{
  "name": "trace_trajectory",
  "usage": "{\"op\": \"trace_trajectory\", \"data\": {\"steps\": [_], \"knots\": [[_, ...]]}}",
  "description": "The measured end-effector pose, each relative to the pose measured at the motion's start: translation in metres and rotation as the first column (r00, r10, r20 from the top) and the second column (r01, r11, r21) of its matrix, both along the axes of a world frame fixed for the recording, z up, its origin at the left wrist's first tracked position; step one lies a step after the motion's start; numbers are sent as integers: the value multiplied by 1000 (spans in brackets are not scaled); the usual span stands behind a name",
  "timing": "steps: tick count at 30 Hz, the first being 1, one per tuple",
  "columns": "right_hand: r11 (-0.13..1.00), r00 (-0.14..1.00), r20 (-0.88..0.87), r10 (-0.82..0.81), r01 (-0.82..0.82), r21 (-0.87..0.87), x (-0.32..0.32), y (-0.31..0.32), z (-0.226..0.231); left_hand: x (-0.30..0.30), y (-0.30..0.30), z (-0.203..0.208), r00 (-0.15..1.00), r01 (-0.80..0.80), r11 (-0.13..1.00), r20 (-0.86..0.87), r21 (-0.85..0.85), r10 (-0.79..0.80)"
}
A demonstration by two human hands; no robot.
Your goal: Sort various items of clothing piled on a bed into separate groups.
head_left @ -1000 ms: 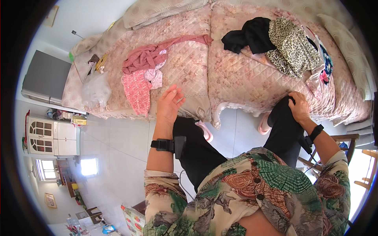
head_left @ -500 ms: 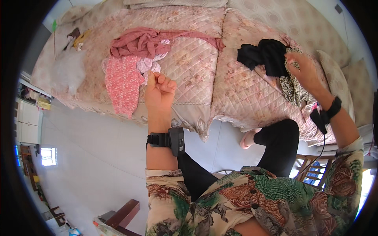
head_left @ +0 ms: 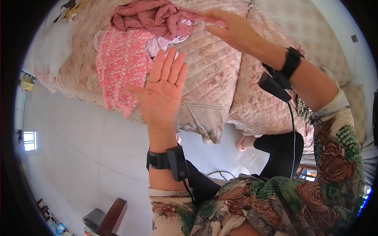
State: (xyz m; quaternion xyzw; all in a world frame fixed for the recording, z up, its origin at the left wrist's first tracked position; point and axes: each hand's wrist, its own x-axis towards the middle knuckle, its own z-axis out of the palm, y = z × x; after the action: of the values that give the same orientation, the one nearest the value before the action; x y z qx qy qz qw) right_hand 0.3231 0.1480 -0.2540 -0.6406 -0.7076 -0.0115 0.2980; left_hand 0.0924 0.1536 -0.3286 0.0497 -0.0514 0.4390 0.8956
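Note:
My left hand (head_left: 163, 86) is open, palm up and fingers spread, just in front of the bed's edge and beside a coral-and-white patterned garment (head_left: 122, 65). Above that garment lies a crumpled dusty-pink garment (head_left: 145, 17), one narrow end stretching right. Over this end reaches my right hand (head_left: 236, 33), its thumb and fingers apart with the pink cloth showing between them. Its fingertips are slightly blurred, and no firm grip shows. A pale lilac patterned cloth (head_left: 157, 45) pokes out between the two pink pieces, partly behind my left fingertips.
A quilted floral cover (head_left: 208, 74) spreads over the bed. Leopard-print cloth (head_left: 303, 110) shows beyond my right forearm. A clear plastic bag (head_left: 59, 43) lies at the far left. Cables hang from both wrist devices, and a dark red wooden piece (head_left: 112, 216) stands at lower left.
My right hand has moved left from the black and leopard-print clothes to the dusty-pink garment's end. My left hand has opened from curled fingers to a spread palm. The view has shifted.

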Motion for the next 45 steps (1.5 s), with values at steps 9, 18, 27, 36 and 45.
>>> {"op": "trace_trajectory", "data": {"steps": [9, 18, 27, 36, 45], "knots": [[976, 878, -461, 131, -194, -93, -45, 97, -55, -5, 13, 0, 997, -29, 1000, -67, 11, 30], [998, 998, -60, -16, 12, -68, -47, 18, -22, -15, 20, -17, 923, -226, 964, -349, -143, 164], [802, 756, -648, -91, -330, -497, -64, -148, -12, 12, 3, -16, 872, -18, 989, -487, -145, -56], [982, 990, 71, 125, -113, -152, -32, -89, -38, 35, -19, -13, 784, 194, 979, -610, 62, -116], [877, 958, -288, 0, -138, -460, -24, -78, -35, 21, -9, -7, 735, 59, 967, -667, 246, 125]]}}
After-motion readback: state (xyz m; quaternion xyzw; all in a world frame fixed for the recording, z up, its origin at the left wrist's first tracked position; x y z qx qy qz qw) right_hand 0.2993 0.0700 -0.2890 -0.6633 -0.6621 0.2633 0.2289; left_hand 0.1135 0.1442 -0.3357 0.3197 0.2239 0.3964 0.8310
